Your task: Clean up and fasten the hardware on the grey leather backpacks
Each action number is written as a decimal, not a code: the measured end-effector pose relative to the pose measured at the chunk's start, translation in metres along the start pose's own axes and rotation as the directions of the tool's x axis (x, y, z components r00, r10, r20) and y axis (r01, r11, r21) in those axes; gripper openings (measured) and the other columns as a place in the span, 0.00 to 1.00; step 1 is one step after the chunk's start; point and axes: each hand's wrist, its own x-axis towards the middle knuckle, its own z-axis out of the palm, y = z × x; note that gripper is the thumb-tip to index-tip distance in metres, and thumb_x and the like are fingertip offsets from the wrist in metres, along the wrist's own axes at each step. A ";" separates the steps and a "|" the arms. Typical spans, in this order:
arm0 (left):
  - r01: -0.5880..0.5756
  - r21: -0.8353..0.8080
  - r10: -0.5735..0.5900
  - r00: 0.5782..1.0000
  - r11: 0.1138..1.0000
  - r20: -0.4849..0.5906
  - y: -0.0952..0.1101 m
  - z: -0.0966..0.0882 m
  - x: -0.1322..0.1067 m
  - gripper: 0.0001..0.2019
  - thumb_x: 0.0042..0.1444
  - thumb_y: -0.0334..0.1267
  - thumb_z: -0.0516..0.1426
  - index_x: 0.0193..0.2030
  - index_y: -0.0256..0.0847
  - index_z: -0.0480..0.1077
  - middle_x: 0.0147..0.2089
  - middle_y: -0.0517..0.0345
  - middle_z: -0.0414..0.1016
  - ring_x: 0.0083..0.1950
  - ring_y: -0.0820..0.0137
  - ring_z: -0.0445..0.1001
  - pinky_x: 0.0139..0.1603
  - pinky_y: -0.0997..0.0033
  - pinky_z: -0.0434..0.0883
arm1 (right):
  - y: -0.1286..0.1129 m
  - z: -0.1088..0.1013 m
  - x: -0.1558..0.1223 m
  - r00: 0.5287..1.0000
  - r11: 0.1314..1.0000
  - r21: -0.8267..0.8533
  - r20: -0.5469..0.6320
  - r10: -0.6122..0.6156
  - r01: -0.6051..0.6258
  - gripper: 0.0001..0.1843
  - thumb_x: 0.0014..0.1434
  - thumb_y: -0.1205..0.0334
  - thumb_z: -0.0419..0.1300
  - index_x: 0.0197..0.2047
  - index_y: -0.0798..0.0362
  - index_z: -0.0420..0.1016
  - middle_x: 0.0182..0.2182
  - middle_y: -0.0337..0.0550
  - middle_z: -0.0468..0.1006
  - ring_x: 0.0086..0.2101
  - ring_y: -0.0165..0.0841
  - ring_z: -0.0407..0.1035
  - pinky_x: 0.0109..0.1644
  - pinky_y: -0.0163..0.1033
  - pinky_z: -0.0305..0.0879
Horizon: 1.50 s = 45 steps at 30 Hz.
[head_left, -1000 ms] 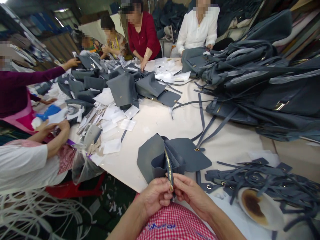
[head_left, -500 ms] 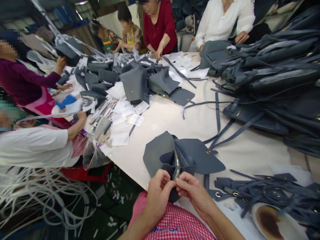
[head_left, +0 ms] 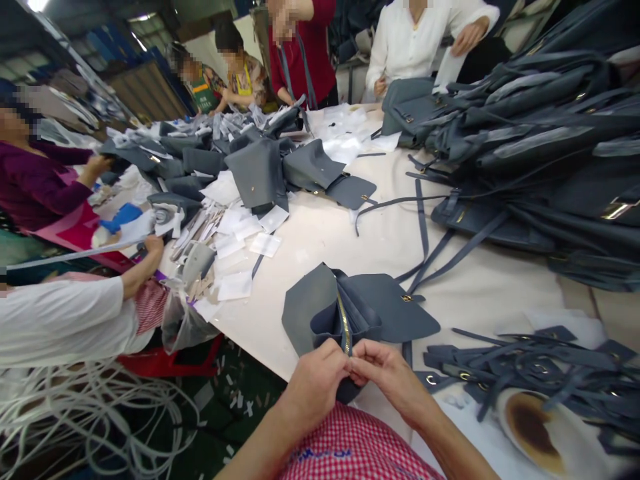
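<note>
Pinching near end of zipper (head_left: 344,319) with left hand (head_left: 317,375) and right hand (head_left: 386,372), close together, at near side of grey bag (head_left: 306,308) on table (head_left: 320,237).

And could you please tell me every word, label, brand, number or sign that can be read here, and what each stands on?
No text can be read with certainty.
Blue lettering on the red checked apron: blurred and partly lost in the cloth's folds, unreadable.
Gold clasp on the flap of the bag at the hands: too small to tell whether it bears a mark.
</note>
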 end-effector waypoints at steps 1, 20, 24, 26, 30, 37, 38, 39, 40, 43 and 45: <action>-0.003 0.007 0.003 1.000 1.000 0.005 0.001 -0.001 0.001 0.12 0.64 0.28 0.48 0.33 0.38 0.69 0.34 0.56 0.67 0.36 0.70 0.68 0.37 0.74 0.65 | 0.000 0.000 0.000 1.000 1.000 0.000 0.002 0.003 -0.003 0.18 0.46 0.49 0.69 0.23 0.55 0.72 0.19 0.35 0.71 0.24 0.28 0.63 0.31 0.35 0.61; 0.005 0.268 -0.053 0.984 0.964 0.171 -0.003 0.003 0.010 0.09 0.59 0.23 0.48 0.36 0.40 0.65 0.36 0.57 0.67 0.35 0.68 0.68 0.35 0.71 0.66 | 0.000 -0.005 0.000 1.000 0.998 0.058 0.001 0.030 -0.030 0.18 0.45 0.48 0.69 0.22 0.54 0.73 0.20 0.36 0.74 0.23 0.29 0.65 0.31 0.36 0.63; -0.018 0.296 -0.023 0.991 0.955 0.132 -0.005 0.009 0.006 0.10 0.59 0.23 0.47 0.36 0.41 0.64 0.34 0.58 0.65 0.34 0.68 0.67 0.33 0.71 0.66 | -0.002 -0.003 -0.001 0.999 0.997 0.074 -0.045 0.029 -0.026 0.17 0.44 0.49 0.70 0.21 0.54 0.72 0.19 0.36 0.73 0.23 0.29 0.64 0.30 0.36 0.62; -0.013 0.261 -0.014 0.995 0.965 0.100 -0.005 0.010 0.005 0.10 0.59 0.23 0.47 0.35 0.41 0.63 0.34 0.59 0.64 0.33 0.69 0.66 0.33 0.72 0.66 | -0.003 -0.002 -0.001 0.998 0.996 0.080 -0.054 0.037 -0.033 0.17 0.44 0.49 0.70 0.21 0.53 0.72 0.19 0.36 0.73 0.23 0.29 0.65 0.30 0.36 0.62; -0.011 0.214 0.001 0.999 0.977 0.044 -0.007 0.011 0.002 0.10 0.60 0.23 0.46 0.35 0.41 0.63 0.34 0.59 0.64 0.33 0.70 0.65 0.33 0.72 0.65 | -0.004 0.000 -0.002 0.995 0.992 0.103 -0.053 0.078 -0.073 0.17 0.43 0.49 0.70 0.22 0.53 0.72 0.19 0.36 0.74 0.24 0.29 0.65 0.31 0.36 0.62; 0.049 0.167 -0.043 0.998 0.985 -0.036 -0.014 0.019 -0.010 0.12 0.61 0.24 0.44 0.35 0.41 0.63 0.35 0.59 0.64 0.32 0.71 0.64 0.34 0.72 0.63 | -0.004 -0.001 -0.003 0.987 0.980 0.160 -0.090 0.131 -0.115 0.17 0.43 0.50 0.70 0.23 0.54 0.74 0.22 0.38 0.77 0.26 0.29 0.67 0.32 0.34 0.61; 0.072 0.147 -0.066 0.997 0.987 -0.049 -0.014 0.019 -0.011 0.12 0.61 0.24 0.43 0.35 0.41 0.63 0.35 0.58 0.64 0.33 0.71 0.65 0.34 0.71 0.64 | -0.003 -0.002 -0.004 0.988 0.980 0.161 -0.085 0.132 -0.117 0.17 0.43 0.50 0.70 0.24 0.54 0.74 0.24 0.39 0.78 0.26 0.28 0.67 0.32 0.34 0.61; 0.102 0.122 -0.095 0.994 0.987 -0.060 -0.014 0.019 -0.011 0.12 0.62 0.25 0.43 0.35 0.41 0.63 0.35 0.58 0.64 0.34 0.70 0.65 0.35 0.71 0.64 | -0.003 -0.002 -0.004 0.988 0.979 0.167 -0.078 0.133 -0.119 0.17 0.43 0.50 0.70 0.24 0.55 0.74 0.25 0.40 0.79 0.26 0.28 0.67 0.32 0.33 0.61; 0.135 0.093 -0.128 0.989 0.987 -0.070 -0.013 0.018 -0.012 0.12 0.62 0.25 0.43 0.34 0.41 0.63 0.35 0.58 0.64 0.34 0.70 0.66 0.36 0.71 0.64 | -0.002 -0.002 -0.005 0.988 0.976 0.177 -0.071 0.137 -0.123 0.17 0.43 0.50 0.71 0.24 0.55 0.74 0.25 0.41 0.79 0.26 0.28 0.67 0.32 0.33 0.61; 0.227 -0.013 -0.227 0.970 0.974 -0.081 -0.009 0.014 -0.011 0.10 0.62 0.27 0.44 0.34 0.42 0.61 0.34 0.59 0.65 0.34 0.70 0.67 0.37 0.70 0.64 | 0.000 -0.001 -0.006 0.986 0.967 0.215 -0.069 0.151 -0.133 0.18 0.42 0.50 0.72 0.24 0.55 0.74 0.25 0.41 0.79 0.25 0.27 0.67 0.31 0.33 0.62; 0.273 -0.100 -0.281 0.956 0.957 -0.078 -0.006 0.011 -0.010 0.09 0.62 0.30 0.44 0.34 0.42 0.60 0.32 0.59 0.66 0.33 0.70 0.67 0.36 0.71 0.65 | 0.001 -0.001 -0.006 0.986 0.964 0.232 -0.070 0.154 -0.134 0.18 0.42 0.50 0.72 0.24 0.55 0.74 0.24 0.40 0.79 0.25 0.26 0.67 0.31 0.32 0.62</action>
